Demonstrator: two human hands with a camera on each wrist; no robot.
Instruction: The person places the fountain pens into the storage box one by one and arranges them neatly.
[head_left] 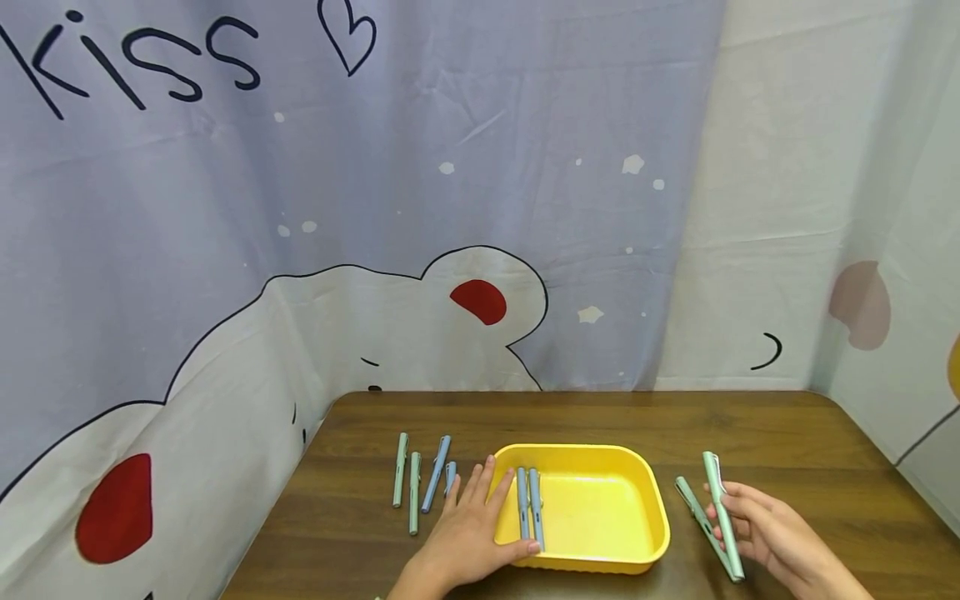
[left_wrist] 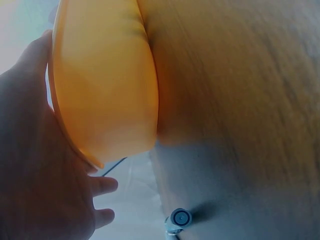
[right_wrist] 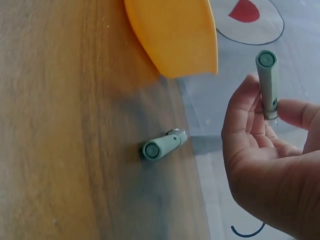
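Observation:
My right hand (head_left: 776,533) pinches a light green pen (head_left: 723,517) between thumb and fingers, above the table. In the right wrist view the pen (right_wrist: 267,80) points its round end toward the camera. Another green pen (head_left: 697,512) lies on the wood beneath it. My left hand (head_left: 468,533) rests over the left rim of a yellow tray (head_left: 652,533), fingers spread and straight, thumb across the near-left edge. Inside the tray, side by side near that thumb, are two blue pens (head_left: 522,500).
Left of the tray, two green pens (head_left: 414,496) and a blue pen (head_left: 437,475) lie on the brown wooden table (head_left: 337,492). A further blue pen (head_left: 451,475) is partly hidden by my left fingers. A printed curtain (head_left: 585,208) hangs behind the table.

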